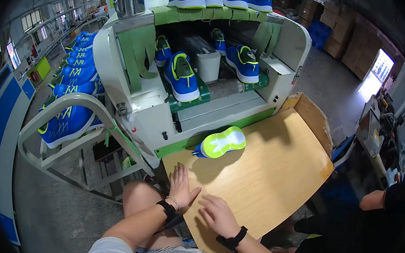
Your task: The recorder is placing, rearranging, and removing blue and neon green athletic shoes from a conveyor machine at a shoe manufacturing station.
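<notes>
Both hands rest flat on the wooden counter (275,176) — left hand (180,187) and right hand (218,215), each grip spread, holding nothing. The blue shoe (220,142) lies sole-up near the machine's mouth — probably loose; a careless reach could knock it off.

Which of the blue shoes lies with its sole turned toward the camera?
The shoe alone on the wooden table, nearest both hands: its white-and-lime sole shows. The shoes in the machine show their tops.

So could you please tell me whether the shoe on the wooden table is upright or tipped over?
Tipped over: the shoe shows its yellow-green sole.
</notes>
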A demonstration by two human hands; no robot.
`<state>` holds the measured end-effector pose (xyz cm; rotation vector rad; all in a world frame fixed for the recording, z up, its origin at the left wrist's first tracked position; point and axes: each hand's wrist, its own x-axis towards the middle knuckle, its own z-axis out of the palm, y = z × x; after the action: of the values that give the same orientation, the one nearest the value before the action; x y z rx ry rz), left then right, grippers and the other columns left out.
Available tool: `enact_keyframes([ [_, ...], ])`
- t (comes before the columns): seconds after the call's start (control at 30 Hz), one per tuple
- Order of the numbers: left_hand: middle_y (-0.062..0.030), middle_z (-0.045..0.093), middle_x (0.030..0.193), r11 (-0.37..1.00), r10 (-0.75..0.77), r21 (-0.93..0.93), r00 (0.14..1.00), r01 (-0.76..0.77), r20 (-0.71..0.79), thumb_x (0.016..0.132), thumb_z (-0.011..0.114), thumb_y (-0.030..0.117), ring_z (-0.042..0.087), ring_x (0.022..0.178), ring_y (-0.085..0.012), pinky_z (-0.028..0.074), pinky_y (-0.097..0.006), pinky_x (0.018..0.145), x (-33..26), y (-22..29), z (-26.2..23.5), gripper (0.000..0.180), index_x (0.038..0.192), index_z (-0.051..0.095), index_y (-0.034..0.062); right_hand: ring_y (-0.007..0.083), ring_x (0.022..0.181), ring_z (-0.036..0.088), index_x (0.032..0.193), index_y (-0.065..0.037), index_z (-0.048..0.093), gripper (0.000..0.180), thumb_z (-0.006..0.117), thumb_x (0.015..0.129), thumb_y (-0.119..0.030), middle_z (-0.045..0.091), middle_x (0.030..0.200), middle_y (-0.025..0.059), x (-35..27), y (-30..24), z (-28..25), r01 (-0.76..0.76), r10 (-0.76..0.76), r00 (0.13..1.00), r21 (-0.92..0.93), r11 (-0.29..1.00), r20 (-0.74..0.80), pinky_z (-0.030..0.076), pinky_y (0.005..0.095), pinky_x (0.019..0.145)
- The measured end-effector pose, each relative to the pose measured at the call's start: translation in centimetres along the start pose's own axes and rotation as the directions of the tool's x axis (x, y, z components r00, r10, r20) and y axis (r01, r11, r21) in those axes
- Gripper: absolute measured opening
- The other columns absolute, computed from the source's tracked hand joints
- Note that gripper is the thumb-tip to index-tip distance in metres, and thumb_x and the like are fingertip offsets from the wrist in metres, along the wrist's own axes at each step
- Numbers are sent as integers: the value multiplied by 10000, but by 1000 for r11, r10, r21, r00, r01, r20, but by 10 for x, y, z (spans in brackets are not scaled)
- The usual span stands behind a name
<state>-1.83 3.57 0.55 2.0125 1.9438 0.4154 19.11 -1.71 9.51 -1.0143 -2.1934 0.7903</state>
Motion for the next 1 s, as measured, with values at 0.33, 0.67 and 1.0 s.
enact_keyframes([
  [0.33,-308,189,1643,997,-14,75,995,7,96,870,689,512,114,1551,-462,103,-615,1237,-1,-1,-2,1053,1567,188,-97,418,1463,363,1398,-17,537,520,679,909,-125,442,1542,199,121,-17,-9,115,-181,971,-356,927,-158,265,577,1204],
  [0.67,-303,191,1636,996,5,90,1000,-4,-10,862,694,358,149,1542,-457,112,-611,1232,-2,-12,22,972,1560,197,-100,530,1508,200,1539,92,278,862,722,851,-177,195,1626,341,77,10,31,-52,1,992,-397,916,-129,187,611,1224],
  [1.0,-303,185,1644,999,16,44,1000,-16,2,881,696,493,142,1548,-447,106,-599,1244,-4,-1,2,1018,1559,217,-96,499,1511,222,1596,50,185,1187,851,756,-461,227,1637,312,85,34,32,-348,213,915,-404,846,-342,155,604,1226],
])
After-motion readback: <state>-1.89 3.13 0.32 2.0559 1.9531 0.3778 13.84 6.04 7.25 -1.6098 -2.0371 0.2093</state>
